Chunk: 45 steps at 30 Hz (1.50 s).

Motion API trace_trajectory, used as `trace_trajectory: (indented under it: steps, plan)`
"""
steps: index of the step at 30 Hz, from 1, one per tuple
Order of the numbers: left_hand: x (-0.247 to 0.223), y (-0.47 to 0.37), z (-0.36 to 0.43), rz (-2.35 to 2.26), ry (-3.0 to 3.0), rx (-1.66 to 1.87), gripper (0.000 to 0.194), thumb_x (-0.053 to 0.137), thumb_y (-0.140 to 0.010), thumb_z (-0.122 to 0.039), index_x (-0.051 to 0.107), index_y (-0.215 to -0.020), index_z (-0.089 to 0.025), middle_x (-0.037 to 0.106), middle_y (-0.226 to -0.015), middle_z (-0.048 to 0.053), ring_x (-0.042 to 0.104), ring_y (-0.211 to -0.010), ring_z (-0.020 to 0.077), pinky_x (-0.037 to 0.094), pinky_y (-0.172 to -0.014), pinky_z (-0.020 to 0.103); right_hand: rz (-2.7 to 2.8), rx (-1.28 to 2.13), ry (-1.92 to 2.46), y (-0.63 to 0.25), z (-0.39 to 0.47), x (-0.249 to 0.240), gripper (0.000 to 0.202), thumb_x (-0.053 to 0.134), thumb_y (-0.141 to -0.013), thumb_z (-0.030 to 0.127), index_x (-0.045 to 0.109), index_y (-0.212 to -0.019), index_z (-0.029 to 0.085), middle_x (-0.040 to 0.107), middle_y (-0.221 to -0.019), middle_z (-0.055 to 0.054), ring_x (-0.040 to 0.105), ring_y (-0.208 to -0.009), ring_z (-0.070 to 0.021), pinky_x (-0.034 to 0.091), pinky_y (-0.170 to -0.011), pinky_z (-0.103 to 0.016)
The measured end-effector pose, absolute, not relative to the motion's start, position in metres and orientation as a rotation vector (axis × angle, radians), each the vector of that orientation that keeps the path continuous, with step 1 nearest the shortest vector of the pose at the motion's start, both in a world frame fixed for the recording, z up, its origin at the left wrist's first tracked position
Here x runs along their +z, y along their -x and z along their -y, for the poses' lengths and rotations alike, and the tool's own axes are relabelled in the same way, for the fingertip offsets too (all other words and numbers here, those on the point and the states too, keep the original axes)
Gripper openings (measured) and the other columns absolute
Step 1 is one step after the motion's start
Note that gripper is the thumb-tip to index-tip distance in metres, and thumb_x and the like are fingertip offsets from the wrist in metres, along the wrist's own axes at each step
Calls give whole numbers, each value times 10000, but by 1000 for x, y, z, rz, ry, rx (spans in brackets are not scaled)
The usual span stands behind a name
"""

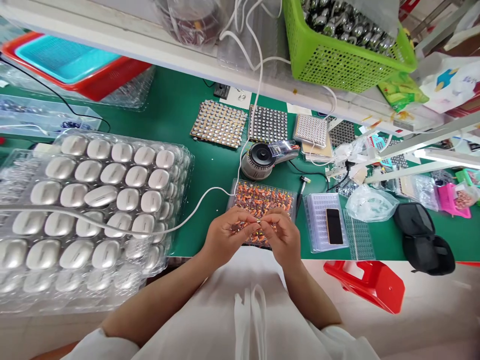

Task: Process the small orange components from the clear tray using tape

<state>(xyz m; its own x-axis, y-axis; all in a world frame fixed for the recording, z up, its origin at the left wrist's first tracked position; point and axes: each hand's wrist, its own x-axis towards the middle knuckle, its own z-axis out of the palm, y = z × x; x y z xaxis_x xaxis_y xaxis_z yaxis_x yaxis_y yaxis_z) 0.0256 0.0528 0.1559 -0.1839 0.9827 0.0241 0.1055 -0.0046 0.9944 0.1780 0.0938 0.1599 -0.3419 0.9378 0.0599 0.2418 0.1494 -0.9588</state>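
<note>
My left hand [227, 235] and my right hand [281, 237] meet at the fingertips over a clear tray [262, 192]. Rows of small orange-and-dark parts fill that tray. Both hands are closed in a pinch around one tiny part [258, 220] with a yellowish glint, too small to name. The fingers cover most of it. Just behind the tray stands a round grey device [258, 161] with a dark top. A small hammer-like tool [303, 186] lies to the right of the tray.
Stacked blister trays of silvery oval cases [99, 172] fill the left. A white cable [202, 197] crosses the green table [168, 105]. Component boards [219, 122] lie at the back. A phone [333, 226] rests on trays at right, near a black case [423, 240]. Overhead, a shelf carries a green basket [345, 70].
</note>
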Motion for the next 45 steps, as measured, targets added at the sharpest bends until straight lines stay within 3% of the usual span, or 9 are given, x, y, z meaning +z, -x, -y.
trace_trajectory:
  steps: [6, 12, 19, 24, 27, 31, 34, 41, 45]
  plan:
    - [158, -12, -56, -1201, -1246, 1048, 123, 586, -834, -247, 638, -740, -187, 612, -730, 21, 561, -708, 148, 462, -683, 261, 1691, 1522, 1058, -191, -91, 150, 102, 651, -810, 305, 623, -881, 236, 588, -855, -34, 573, -812, -178, 483, -732, -329]
    - [140, -8, -57, -776, -821, 662, 96, 664, -770, -257, 665, -733, -168, 630, -672, 9, 579, -649, 134, 467, -662, 259, 1115, 2276, 904, -201, -77, 114, 481, 796, -649, 393, 505, -1000, 239, 605, -853, 4, 617, -731, -150, 533, -677, -318]
    - [116, -32, -64, -826, -538, 747, 194, 763, -659, -240, 598, -714, -153, 624, -615, -21, 566, -586, 112, 457, -618, 250, 800, 2399, 842, -204, -82, 77, 600, 845, -574, 334, 556, -1088, 229, 593, -931, -12, 585, -787, -158, 544, -631, -280]
    - [103, -41, -71, -950, -656, 670, 215, 724, -693, -290, 695, -856, -152, 681, -707, 16, 605, -665, 147, 473, -650, 266, 787, 2437, 883, -214, -90, 59, 656, 839, -577, 321, 547, -1160, 255, 596, -1003, -27, 591, -810, -173, 527, -619, -271]
    - [86, -50, -80, -1126, -884, 663, 219, 635, -763, -345, 713, -848, -159, 694, -752, 33, 608, -689, 161, 465, -639, 259, 1025, 2277, 1060, -229, -101, 42, 558, 760, -679, 390, 547, -1175, 245, 610, -928, -25, 584, -764, -157, 500, -630, -267]
    - [52, -66, -105, -1399, -1269, 573, 240, 531, -814, -337, 681, -737, -166, 666, -656, 13, 575, -605, 149, 429, -585, 245, 1737, 1544, 1575, -256, -134, 14, 373, 627, -789, 437, 592, -1084, 212, 624, -791, -7, 580, -709, -153, 474, -637, -262]
    - [25, -81, -132, -1485, -1317, 539, 233, 493, -828, -296, 672, -757, -164, 685, -716, 31, 603, -677, 170, 434, -643, 263, 1926, 1148, 1781, -272, -165, -5, 286, 568, -825, 399, 623, -1007, 185, 628, -828, -34, 571, -740, -173, 462, -714, -300]
    - [-19, -110, -182, -1613, -1369, 341, 162, 574, -830, -270, 680, -776, -159, 702, -827, 74, 636, -828, 204, 470, -774, 308, 2230, 803, 1837, -268, -205, -30, 115, 558, -809, 214, 666, -834, 181, 621, -928, -95, 540, -921, -220, 390, -829, -316]
    - [-28, -118, -193, -1618, -1379, 243, 252, 552, -890, -320, 607, -1065, -148, 632, -1074, 78, 618, -920, 188, 517, -813, 383, 2324, 713, 1821, -263, -209, -38, 118, 533, -779, 155, 644, -741, 157, 619, -881, -125, 536, -863, -234, 376, -768, -322]
